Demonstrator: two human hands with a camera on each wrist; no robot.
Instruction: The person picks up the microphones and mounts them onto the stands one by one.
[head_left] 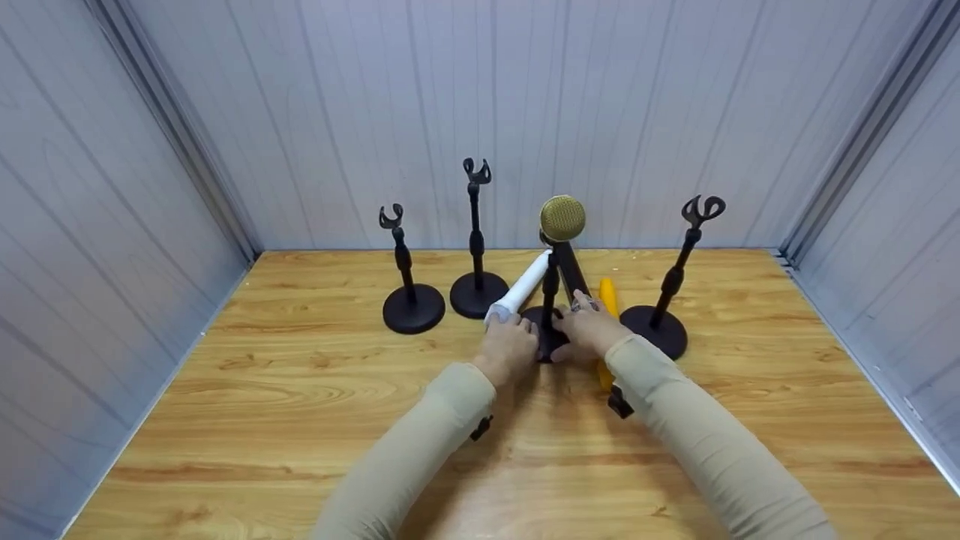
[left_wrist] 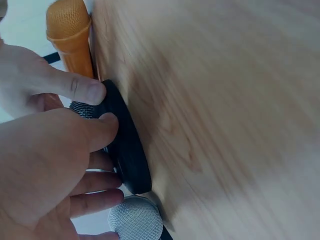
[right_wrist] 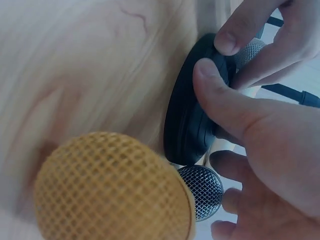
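Observation:
A black microphone stand [head_left: 550, 281] with a gold-headed microphone [head_left: 562, 217] in its clip stands at mid-table. My left hand [head_left: 511, 345] holds the left side of its round base [left_wrist: 129, 145], thumb on the near edge. On the right side my right hand [head_left: 592, 330] grips the same base, its thumb [right_wrist: 207, 70] pressed to the rim. The farther fingers of both hands are partly hidden. Beside the left hand lies a white microphone [head_left: 525, 285]. A black microphone [head_left: 571, 270] and a yellow microphone [head_left: 608, 292] lie by the right hand.
Two microphone stands with vacant clips, a short one [head_left: 414, 308] and a taller one [head_left: 479, 295], stand to the left. Another stand [head_left: 654, 334] is close by the right forearm. Pale panel walls [head_left: 360, 120] enclose the wooden table [head_left: 300, 390] at the back and sides.

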